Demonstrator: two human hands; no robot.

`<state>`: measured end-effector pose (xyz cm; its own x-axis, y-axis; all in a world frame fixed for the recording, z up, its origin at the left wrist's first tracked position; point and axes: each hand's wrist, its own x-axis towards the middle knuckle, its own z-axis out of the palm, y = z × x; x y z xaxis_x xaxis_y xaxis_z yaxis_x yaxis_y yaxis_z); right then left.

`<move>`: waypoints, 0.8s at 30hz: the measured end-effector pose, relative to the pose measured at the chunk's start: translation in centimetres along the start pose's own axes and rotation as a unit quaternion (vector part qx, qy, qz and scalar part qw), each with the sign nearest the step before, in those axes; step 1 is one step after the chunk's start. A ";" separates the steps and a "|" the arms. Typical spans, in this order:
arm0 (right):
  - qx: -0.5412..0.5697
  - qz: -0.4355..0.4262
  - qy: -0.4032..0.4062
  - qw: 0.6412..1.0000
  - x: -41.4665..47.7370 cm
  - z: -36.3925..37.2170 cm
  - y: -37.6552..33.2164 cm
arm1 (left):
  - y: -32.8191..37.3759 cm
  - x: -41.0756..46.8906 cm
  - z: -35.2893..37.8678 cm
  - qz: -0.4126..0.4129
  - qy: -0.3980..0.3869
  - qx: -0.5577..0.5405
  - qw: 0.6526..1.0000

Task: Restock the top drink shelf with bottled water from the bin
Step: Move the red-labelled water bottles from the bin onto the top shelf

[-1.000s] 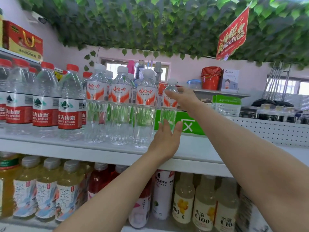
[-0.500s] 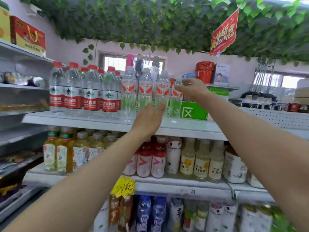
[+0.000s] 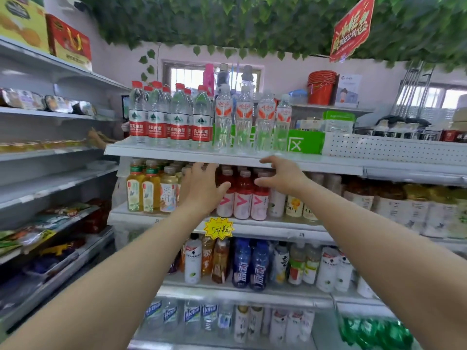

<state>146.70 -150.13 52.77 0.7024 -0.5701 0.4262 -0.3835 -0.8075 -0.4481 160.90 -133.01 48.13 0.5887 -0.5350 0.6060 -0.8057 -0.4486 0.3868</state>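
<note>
On top shelf [image 3: 177, 154], front: four red-capped bottles [image 3: 179, 122], four white-capped bottles [image 3: 243, 120]; left hand [image 3: 201, 188], right hand [image 3: 283, 176] fingers [image 3: 270, 160] loose, empty.

left hand [image 3: 201, 188]: fingers relaxed, empty | right hand [image 3: 283, 176]: loosely curled, empty | 2 arms outstretched
</note>
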 end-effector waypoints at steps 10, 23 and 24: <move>-0.072 0.041 -0.168 0.982 -8.1 16.0 6.7 | -8.3 -12.4 10.4 -0.090 -0.142 0.029 0.985; -0.024 0.115 -0.428 0.896 -17.6 37.1 17.2 | -18.5 -29.8 23.6 -0.292 -0.378 0.082 0.875; -0.013 0.124 -0.443 0.888 -18.1 38.4 17.8 | -19.0 -31.0 24.4 -0.310 -0.387 0.082 0.864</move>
<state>150.17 -148.37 6.88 0.7859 -0.3969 -0.4741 -0.5979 -0.6832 -0.4192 159.55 -125.35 4.97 0.8226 -0.4448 -0.3543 -0.3365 -0.8829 0.3274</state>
